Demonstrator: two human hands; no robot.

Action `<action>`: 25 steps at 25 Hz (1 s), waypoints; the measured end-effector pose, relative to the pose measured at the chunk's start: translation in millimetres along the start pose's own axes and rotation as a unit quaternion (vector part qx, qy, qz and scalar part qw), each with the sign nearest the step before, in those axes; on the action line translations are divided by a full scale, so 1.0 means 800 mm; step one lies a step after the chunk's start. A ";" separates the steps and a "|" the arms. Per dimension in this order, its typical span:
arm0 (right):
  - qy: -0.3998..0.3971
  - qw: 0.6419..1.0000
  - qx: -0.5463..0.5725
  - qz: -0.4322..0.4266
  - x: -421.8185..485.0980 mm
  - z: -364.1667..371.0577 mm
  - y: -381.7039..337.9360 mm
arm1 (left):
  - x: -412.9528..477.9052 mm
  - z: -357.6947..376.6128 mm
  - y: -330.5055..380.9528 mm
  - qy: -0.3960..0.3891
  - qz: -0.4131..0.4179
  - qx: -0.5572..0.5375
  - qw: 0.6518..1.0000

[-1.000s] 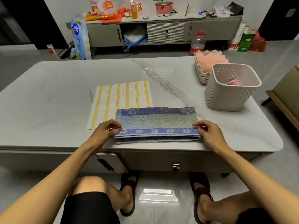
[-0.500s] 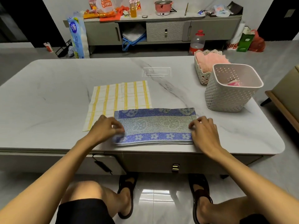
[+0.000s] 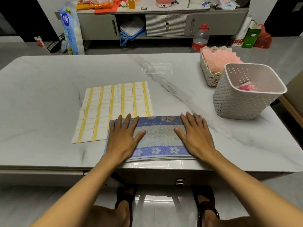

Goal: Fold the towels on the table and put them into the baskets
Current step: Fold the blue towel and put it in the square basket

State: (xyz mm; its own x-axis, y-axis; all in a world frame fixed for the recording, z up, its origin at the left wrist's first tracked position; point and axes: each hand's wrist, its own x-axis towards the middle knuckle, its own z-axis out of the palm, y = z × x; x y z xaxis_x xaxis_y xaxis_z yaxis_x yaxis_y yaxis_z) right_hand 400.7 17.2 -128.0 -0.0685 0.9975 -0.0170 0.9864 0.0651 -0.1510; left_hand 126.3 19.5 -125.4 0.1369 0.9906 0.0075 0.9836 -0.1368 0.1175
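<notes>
A folded blue patterned towel [image 3: 159, 138] lies at the near edge of the marble table [image 3: 49, 95]. My left hand [image 3: 123, 136] rests flat on its left part, fingers spread. My right hand [image 3: 196, 136] lies flat on its right part, fingers also spread. Neither hand grips anything. A white towel with yellow stripes [image 3: 113, 108] lies spread out behind and to the left, its near right corner under the blue towel. At the right stands a tall white perforated basket [image 3: 242, 102] with something pink inside. Behind it is a low woven basket [image 3: 208, 71] holding pink towels.
A clear flat plastic piece [image 3: 156, 68] lies mid-table at the back. A sideboard [image 3: 164, 22] with clutter stands against the far wall, a plastic bottle [image 3: 200, 36] and bags on the floor before it. A chair edge [image 3: 293, 108] sits to the right of the table.
Both hands went from pinching the towel's near corners to lying flat on top of it, fingers spread. The towel sits folded and flattened a little farther in on the table.
</notes>
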 end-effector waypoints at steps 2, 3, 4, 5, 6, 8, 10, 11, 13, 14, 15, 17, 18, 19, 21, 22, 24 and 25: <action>-0.004 0.999 0.017 0.037 -0.005 -0.002 0.015 | -0.001 -0.001 -0.008 -0.007 -0.014 0.007 1.000; -0.005 0.998 0.032 0.052 -0.008 -0.003 0.020 | -0.002 0.000 -0.009 -0.009 -0.018 0.004 1.000; -0.004 0.997 0.046 0.066 -0.010 -0.003 0.023 | -0.003 0.000 -0.010 -0.009 -0.023 -0.004 1.000; -0.005 0.995 0.056 0.077 -0.011 -0.003 0.025 | -0.002 0.000 -0.010 -0.010 -0.030 -0.013 0.999; -0.007 0.994 0.064 0.085 -0.012 -0.004 0.027 | -0.001 0.000 -0.010 -0.012 -0.036 -0.019 0.999; -0.007 0.993 0.072 0.088 -0.014 -0.006 0.028 | -0.001 -0.003 -0.011 -0.016 -0.041 -0.023 0.999; 0.007 0.992 0.088 0.090 -0.017 -0.012 0.029 | -0.001 -0.015 -0.008 -0.037 -0.026 -0.035 0.998; 0.031 0.990 0.100 0.098 -0.017 -0.018 0.032 | 0.002 -0.025 -0.005 -0.053 -0.001 -0.041 0.998; 0.070 0.982 0.113 0.136 -0.018 -0.033 0.036 | 0.012 -0.045 0.009 -0.108 0.074 -0.030 0.991; 0.065 0.976 0.123 0.165 -0.018 -0.040 0.037 | 0.018 -0.054 0.020 -0.146 0.108 -0.007 0.983; 0.044 0.970 0.141 0.195 -0.018 -0.044 0.038 | 0.025 -0.059 0.031 -0.180 0.132 0.018 0.975; -0.006 0.957 0.168 0.238 -0.019 -0.048 0.040 | 0.035 -0.060 0.049 -0.221 0.152 0.048 0.962; -0.021 0.954 0.172 0.244 -0.017 -0.048 0.041 | 0.039 -0.059 0.053 -0.233 0.152 0.054 0.959; -0.031 0.953 0.176 0.246 -0.014 -0.047 0.043 | 0.041 -0.057 0.055 -0.242 0.148 0.057 0.957; -0.054 0.946 0.197 0.253 -0.010 -0.049 0.049 | 0.043 -0.053 0.056 -0.252 0.140 0.061 0.956; -0.062 0.941 0.215 0.256 -0.008 -0.050 0.051 | 0.043 -0.053 0.057 -0.254 0.139 0.066 0.955; -0.062 0.918 0.307 0.245 -0.008 -0.056 0.051 | 0.044 -0.054 0.057 -0.253 0.138 0.071 0.955; -0.061 0.890 0.388 0.233 -0.010 -0.061 0.048 | 0.045 -0.054 0.058 -0.250 0.138 0.071 0.956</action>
State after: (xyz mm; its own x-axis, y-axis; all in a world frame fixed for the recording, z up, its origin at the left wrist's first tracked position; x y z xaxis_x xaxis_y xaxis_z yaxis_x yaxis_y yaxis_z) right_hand 446.5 12.8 -85.5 0.2593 0.8977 -0.3562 0.5148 -0.4405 -0.7355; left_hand 171.4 48.9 -77.1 0.3976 0.7933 -0.4610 0.9032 -0.4270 0.0442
